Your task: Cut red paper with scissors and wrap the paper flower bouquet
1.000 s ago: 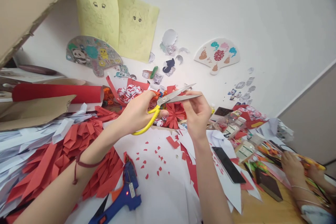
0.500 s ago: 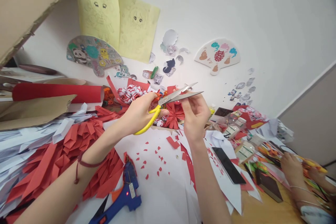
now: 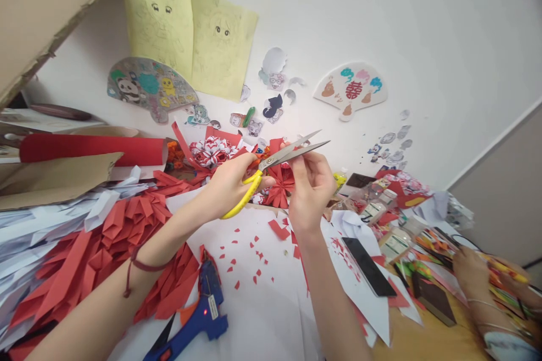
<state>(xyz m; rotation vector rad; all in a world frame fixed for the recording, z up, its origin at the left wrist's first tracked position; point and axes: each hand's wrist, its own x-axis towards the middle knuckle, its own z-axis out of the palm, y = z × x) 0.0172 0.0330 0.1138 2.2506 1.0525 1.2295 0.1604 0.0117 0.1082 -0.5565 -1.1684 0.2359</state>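
Glue gun (image 3: 199, 316): blue, lying on the near edge of the worktop (image 3: 415, 338), nozzle pointing away from the person.
White sheet (image 3: 262, 316): spread under both forearms, with small red offcuts (image 3: 248, 254) scattered on it.
Folded red paper (image 3: 105, 248): a heap to the left, mixed with white folded pieces.
Left hand (image 3: 226, 183): closed round the yellow handles of the scissors (image 3: 271, 163).
Scissors: held above the worktop, in front of a red pleated flower (image 3: 279, 186). The blades are slightly parted and point right and upward.
Right hand (image 3: 311, 189): fingertips drawn together just under the blades, pinching something too small to make out.
Step in hand: judged to be a fine trimming cut, with the blades set at whatever the right hand is holding.
Next move calls for: a short, controlled closing of the blades, with the right fingertips kept clear of the edge and the pinch held firm.
Dark flat slab (image 3: 368, 265): lying to the right, on white paper.
Co-worker's hand (image 3: 470, 271): far right, apart from the person's own, among coloured paper.
Red roll (image 3: 93, 149): lying far left.
Wall: yellow drawings (image 3: 186, 28) and a painted paper fan (image 3: 350, 89).
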